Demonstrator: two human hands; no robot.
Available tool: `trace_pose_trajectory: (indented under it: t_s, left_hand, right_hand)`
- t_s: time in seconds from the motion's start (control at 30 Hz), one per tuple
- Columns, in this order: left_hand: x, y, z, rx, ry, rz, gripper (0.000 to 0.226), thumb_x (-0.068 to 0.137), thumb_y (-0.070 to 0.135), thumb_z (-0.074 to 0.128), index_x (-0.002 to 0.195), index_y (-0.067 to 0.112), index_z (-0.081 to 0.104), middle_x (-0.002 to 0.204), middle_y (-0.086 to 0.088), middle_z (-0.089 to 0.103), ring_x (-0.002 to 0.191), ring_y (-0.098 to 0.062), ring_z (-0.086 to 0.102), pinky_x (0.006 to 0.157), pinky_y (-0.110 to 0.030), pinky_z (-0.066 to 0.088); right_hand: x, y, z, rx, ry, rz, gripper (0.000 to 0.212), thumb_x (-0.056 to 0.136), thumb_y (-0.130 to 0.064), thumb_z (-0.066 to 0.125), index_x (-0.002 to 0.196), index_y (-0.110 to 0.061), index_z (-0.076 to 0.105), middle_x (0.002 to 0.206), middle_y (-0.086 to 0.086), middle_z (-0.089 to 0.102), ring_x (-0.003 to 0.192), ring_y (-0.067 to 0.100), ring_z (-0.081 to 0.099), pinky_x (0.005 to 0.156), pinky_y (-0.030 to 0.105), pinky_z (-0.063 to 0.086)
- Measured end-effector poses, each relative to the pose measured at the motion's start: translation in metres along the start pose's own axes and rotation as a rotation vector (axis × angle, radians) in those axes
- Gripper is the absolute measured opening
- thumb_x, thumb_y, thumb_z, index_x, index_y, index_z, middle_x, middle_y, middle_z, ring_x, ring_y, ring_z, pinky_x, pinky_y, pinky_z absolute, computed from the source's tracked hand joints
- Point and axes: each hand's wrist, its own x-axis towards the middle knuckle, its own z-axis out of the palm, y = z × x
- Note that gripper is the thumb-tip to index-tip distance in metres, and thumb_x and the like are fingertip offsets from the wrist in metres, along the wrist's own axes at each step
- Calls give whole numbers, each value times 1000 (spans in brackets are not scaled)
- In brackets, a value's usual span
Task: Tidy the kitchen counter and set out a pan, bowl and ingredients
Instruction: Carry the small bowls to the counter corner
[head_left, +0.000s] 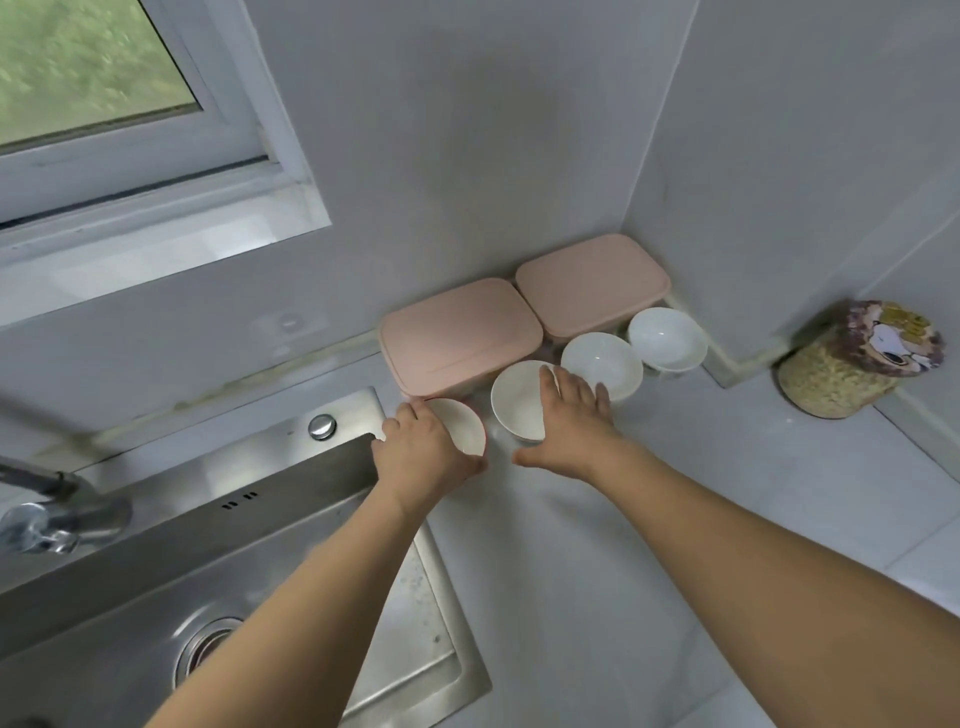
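**Both hands on bowls by the sink**

Forearms first, both bare, reaching up from the bottom edge toward the back corner of the counter (675, 519). Left hand (423, 447) curled round the small white bowl (462, 423) just right of the steel sink (208, 545), fingers wrapped over the near rim, bowl tipped toward the right. Right hand (566, 423) spread wide, fingers fairly straight, laid over the right rim of the middle bowl (519, 402), thumb stuck out left, low. Two more white bowls (602, 364) (667, 338) lined up behind, touching. Pink lidded boxes (460, 332) (592, 286) against the wall. Jar with a cartoon lid (852, 358) off to the right.
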Motion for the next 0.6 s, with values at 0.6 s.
trace_pose_trajectory:
  t_s: [0.6]
  left_hand:
    - [5,0,4,134,5,37,128,61,75,70,146,-7,21,125,-12,47,109,-29,51,90,-34,41]
  right_hand:
    - [44,-5,19,-88,102,24,120,66,-71,65,152,-13,2,151,10,12,142,31,11,115,56,-3]
